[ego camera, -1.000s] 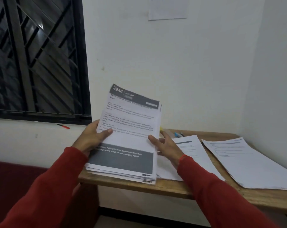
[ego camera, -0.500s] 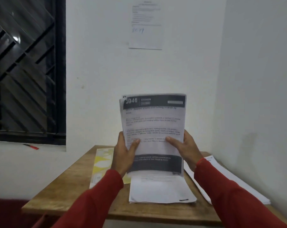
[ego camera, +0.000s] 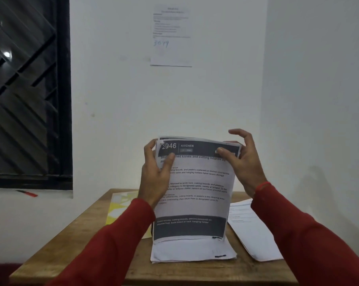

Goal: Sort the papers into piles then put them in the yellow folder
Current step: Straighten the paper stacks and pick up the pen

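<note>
I hold a stack of printed papers point(ego camera: 195, 190) upright above the wooden table point(ego camera: 75, 250); the top sheet reads "2946 KITCHEN" in a dark header. My left hand point(ego camera: 156, 172) grips the stack's upper left edge, thumb on the front. My right hand point(ego camera: 240, 159) pinches the upper right corner, its other fingers spread. Under the stack lies a white pile of papers point(ego camera: 193, 251). A second pile of papers point(ego camera: 250, 230) lies to the right. The yellow folder point(ego camera: 121, 207) lies flat on the table's left, partly hidden by my left sleeve.
The table stands in a corner, with white walls behind and to the right. A sheet of paper point(ego camera: 171, 36) is stuck on the back wall. A barred window point(ego camera: 26, 89) is at the left, with a red pen point(ego camera: 28, 193) on its sill.
The stack came up from the table's left edge to upright in front of me. Both hands slid from its lower sides to its top corners. My view turned to face the table.
</note>
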`<control>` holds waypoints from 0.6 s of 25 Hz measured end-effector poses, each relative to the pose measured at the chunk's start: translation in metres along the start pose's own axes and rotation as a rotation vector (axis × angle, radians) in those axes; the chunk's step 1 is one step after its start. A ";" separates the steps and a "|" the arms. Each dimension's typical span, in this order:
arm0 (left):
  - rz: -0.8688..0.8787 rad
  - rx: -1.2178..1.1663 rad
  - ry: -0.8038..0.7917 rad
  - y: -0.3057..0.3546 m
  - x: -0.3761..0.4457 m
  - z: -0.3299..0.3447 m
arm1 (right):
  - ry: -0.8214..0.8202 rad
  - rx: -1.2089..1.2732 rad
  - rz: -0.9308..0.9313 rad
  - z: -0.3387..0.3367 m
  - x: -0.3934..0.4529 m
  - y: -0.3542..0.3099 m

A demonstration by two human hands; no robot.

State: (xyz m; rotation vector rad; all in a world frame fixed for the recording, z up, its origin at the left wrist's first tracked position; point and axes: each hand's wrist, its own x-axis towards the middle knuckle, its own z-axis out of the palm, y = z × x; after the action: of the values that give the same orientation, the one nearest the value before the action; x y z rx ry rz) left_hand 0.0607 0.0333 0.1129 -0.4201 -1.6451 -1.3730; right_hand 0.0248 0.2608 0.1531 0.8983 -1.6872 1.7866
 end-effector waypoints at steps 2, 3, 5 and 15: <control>0.084 -0.029 -0.028 0.015 0.010 -0.001 | -0.025 -0.106 -0.064 -0.001 0.006 -0.004; 0.121 -0.016 -0.035 0.020 0.015 -0.002 | -0.047 -0.154 -0.089 -0.001 0.008 -0.005; 0.190 0.060 -0.028 0.025 0.021 -0.004 | -0.086 -0.218 -0.122 0.001 0.008 -0.005; 0.326 0.180 0.008 0.014 0.016 -0.016 | -0.115 -0.314 -0.140 0.000 0.011 -0.005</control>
State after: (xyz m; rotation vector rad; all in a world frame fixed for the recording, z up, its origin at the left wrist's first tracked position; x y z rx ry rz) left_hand 0.0700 0.0185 0.1330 -0.5480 -1.5957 -0.9766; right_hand 0.0218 0.2600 0.1649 0.9648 -1.8612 1.3533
